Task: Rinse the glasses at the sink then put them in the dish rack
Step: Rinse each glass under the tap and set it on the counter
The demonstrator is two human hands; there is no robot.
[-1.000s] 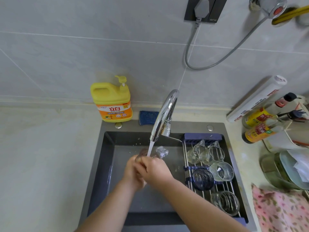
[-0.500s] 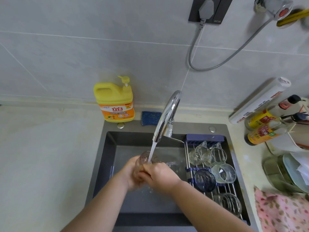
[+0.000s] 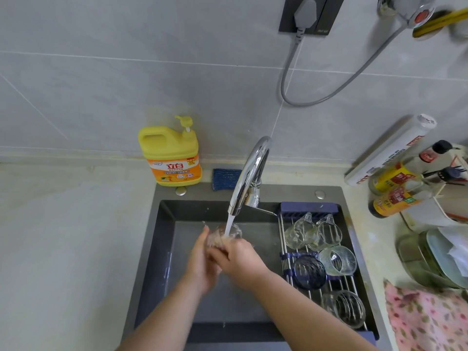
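Observation:
Over the dark sink (image 3: 162,244) I hold a clear glass (image 3: 228,233) under the water running from the chrome faucet (image 3: 249,173). My left hand (image 3: 202,264) cups the glass from the left. My right hand (image 3: 240,262) grips it from the right and partly covers it. The dish rack (image 3: 285,239) spans the sink's right side. On it lie two clear mugs (image 3: 312,231), a ribbed clear glass (image 3: 338,259), a dark blue glass (image 3: 307,272) and another clear glass (image 3: 345,309).
A yellow detergent jug (image 3: 171,155) and a blue sponge (image 3: 225,178) stand behind the sink. Sauce bottles (image 3: 395,188), a white roll (image 3: 390,150), stacked dishes (image 3: 438,259) and a pink floral cloth (image 3: 428,317) crowd the right counter. A grey cable (image 3: 288,79) hangs on the wall.
The glass has turned in my hands under the stream and now sits more upright with water pouring into it. Both hands stay at the same spot.

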